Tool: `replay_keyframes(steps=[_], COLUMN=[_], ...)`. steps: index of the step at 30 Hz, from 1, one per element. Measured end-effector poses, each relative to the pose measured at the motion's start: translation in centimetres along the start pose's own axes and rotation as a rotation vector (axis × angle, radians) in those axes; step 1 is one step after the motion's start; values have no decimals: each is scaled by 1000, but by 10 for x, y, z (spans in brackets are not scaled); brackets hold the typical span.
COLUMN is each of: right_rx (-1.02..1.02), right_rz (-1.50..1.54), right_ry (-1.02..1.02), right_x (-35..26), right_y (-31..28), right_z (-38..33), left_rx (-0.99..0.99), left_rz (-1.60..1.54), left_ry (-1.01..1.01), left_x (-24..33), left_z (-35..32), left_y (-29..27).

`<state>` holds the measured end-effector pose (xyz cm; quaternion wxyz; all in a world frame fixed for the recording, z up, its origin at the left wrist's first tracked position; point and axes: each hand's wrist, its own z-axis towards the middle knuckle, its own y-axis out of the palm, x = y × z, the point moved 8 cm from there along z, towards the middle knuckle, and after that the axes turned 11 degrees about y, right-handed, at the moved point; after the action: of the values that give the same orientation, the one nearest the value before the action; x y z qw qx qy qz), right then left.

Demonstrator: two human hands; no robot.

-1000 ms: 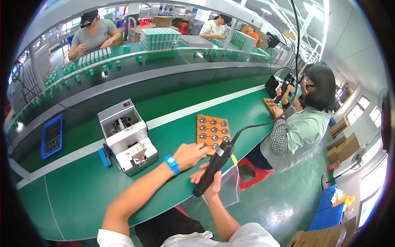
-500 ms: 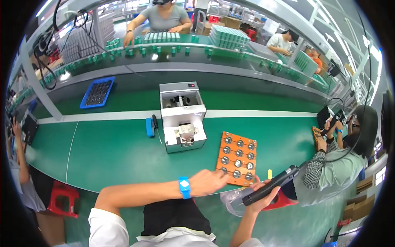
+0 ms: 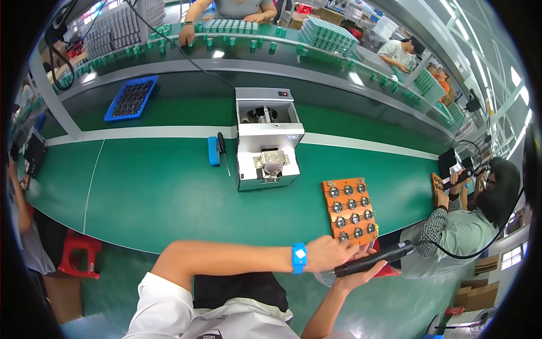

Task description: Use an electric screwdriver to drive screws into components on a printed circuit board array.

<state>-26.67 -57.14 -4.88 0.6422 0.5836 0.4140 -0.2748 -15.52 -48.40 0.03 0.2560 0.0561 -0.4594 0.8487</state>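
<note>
From my end, I see the right hand (image 3: 361, 274) closed around the corded electric screwdriver (image 3: 375, 260), which lies aslant over the near edge of the green workbench (image 3: 158, 192). The left hand (image 3: 326, 253) reaches across, its fingers bent at the near edge of the orange fixture plate (image 3: 346, 213); I can't tell whether they pinch anything. The plate lies flat, right of the grey benchtop machine (image 3: 257, 135), carrying twelve round metal parts. I'd judge the screwdriver stiff, fairly weighty and smooth, its cord tugging at the back, so mid-barrel suits best. The plate looks rigid; I'd take it by its bare edges.
</note>
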Motion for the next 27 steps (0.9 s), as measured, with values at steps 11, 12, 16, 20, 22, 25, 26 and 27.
replay_keyframes(steps=[11,12,16,20,22,25,26,27], right_rx=[-65,-76,-83,-55,-67,-256,-305,-361], right_rz=[-131,-97,-94,-64,-50,42,67,113], right_ry=[-100,-85,-63,-40,27,90,154,218], right_x=[-10,-9,-10,-11,-10,-14,-9,-7], right_y=[17,16,12,7,5,14,18,22], right_z=[23,27,34,41,49,64,67,71], left_rx=[217,219,189,72,114,140,63,-15], left_rz=[3,-67,-74,-128,-79,97,120,134], left_ry=[-378,-384,-325,-385,-393,-331,-357,-374], left_x=[-122,-128,-142,-143,-124,-74,-60,-45], left_z=[-41,-42,-27,-19,-32,-63,-76,-86], left_y=[-69,-66,-63,-54,-62,-79,-79,-78])
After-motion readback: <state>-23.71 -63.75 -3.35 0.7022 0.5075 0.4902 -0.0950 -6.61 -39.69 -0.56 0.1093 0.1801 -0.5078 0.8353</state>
